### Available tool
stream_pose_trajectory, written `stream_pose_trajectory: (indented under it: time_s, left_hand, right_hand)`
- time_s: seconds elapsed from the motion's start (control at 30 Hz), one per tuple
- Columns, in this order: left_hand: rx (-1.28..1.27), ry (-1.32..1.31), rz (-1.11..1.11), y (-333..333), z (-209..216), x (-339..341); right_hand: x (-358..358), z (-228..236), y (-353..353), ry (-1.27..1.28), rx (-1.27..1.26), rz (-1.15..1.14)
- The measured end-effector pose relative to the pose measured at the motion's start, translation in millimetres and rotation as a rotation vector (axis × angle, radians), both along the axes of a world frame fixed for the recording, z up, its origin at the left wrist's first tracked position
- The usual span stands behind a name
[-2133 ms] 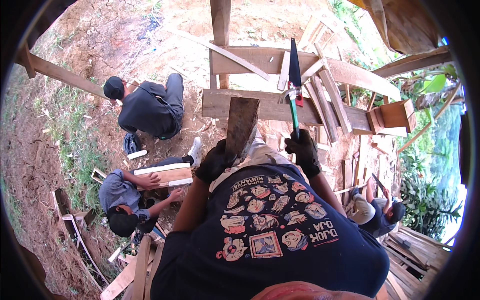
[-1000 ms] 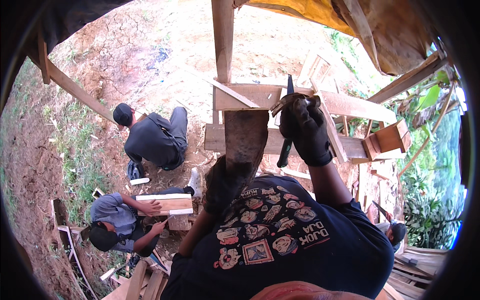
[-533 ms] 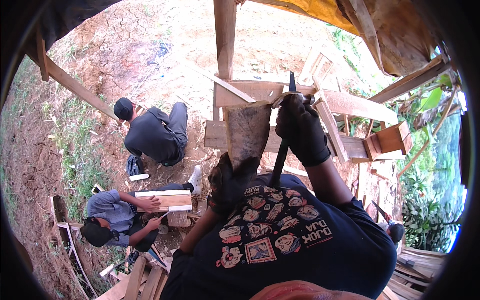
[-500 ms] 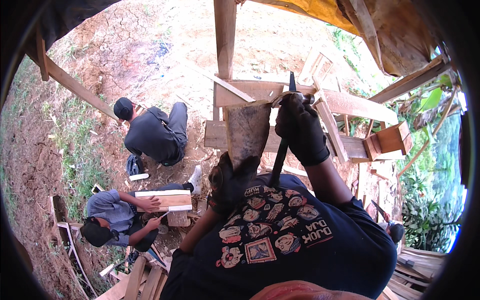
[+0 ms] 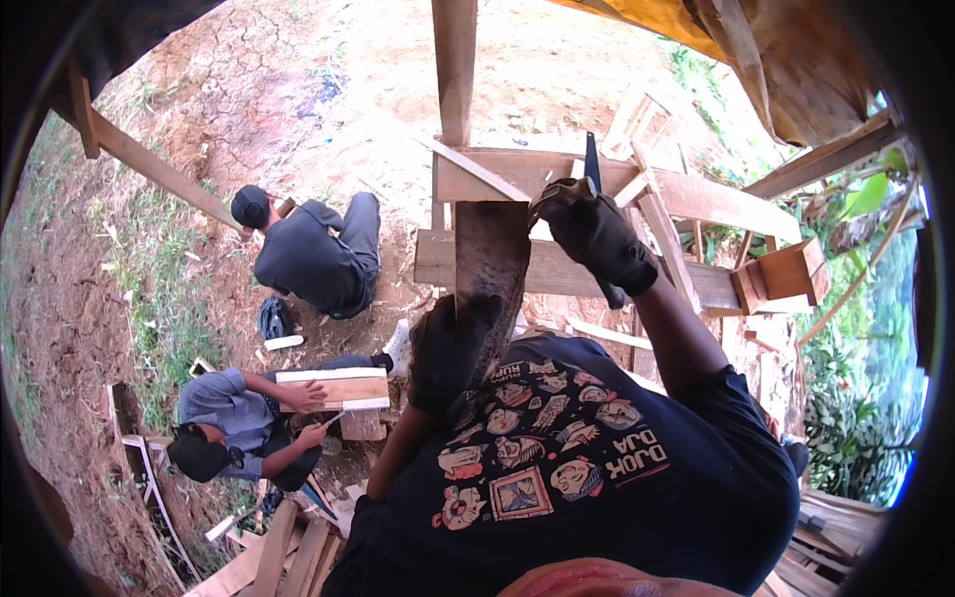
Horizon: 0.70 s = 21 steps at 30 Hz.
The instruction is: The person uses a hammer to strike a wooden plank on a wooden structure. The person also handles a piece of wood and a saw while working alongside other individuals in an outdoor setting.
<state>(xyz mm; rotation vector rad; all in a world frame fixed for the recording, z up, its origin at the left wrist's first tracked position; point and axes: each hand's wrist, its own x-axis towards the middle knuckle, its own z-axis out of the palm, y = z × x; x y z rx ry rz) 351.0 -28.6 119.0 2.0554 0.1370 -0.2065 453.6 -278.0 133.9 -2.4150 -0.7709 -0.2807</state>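
My left hand (image 5: 450, 346), in a black glove, grips the lower part of a weathered upright board (image 5: 491, 261) in front of my chest. My right hand (image 5: 595, 237), also gloved, is shut on a long dark-handled tool (image 5: 593, 164) beside the board's top right corner. The tool's ends stick out above and below my fist. Behind the board run horizontal wooden beams (image 5: 557, 177) of a timber frame.
Below on the dirt, a person in dark clothes (image 5: 310, 257) crouches. Another person in a grey shirt (image 5: 239, 418) holds a flat plank (image 5: 333, 390). A vertical post (image 5: 455, 60) rises ahead. A small wooden box (image 5: 786, 274) hangs right. Loose planks (image 5: 288, 552) lie lower left.
My right hand has lifted the tool from chest height up to the top of the board. My left hand has kept its grip on the board. The workers below shifted slightly.
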Motion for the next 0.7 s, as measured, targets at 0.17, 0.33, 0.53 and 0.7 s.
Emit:
stream_pose_trajectory:
  time_s: [0.17,0.33,0.53,0.7]
  left_hand:
    - [0.184,-0.079,0.093,-1.9,-9.2,2.8]
    - [0.214,-0.524,-0.040,-6.3,3.4,1.4]
    - [-0.295,-0.138,0.090,12.9,-30.4,16.6]
    - [-0.173,-0.176,0.070,20.2,-34.1,21.7]
  right_hand:
    - [-6.2,-10.3,24.0,0.845,0.481,-0.313]
    - [14.5,-111.9,13.5,-0.052,0.124,-0.264]
    - [-7.9,22.2,15.4,0.563,0.739,-0.338]
    - [-9.8,39.7,17.9,-0.196,-0.034,-0.017]
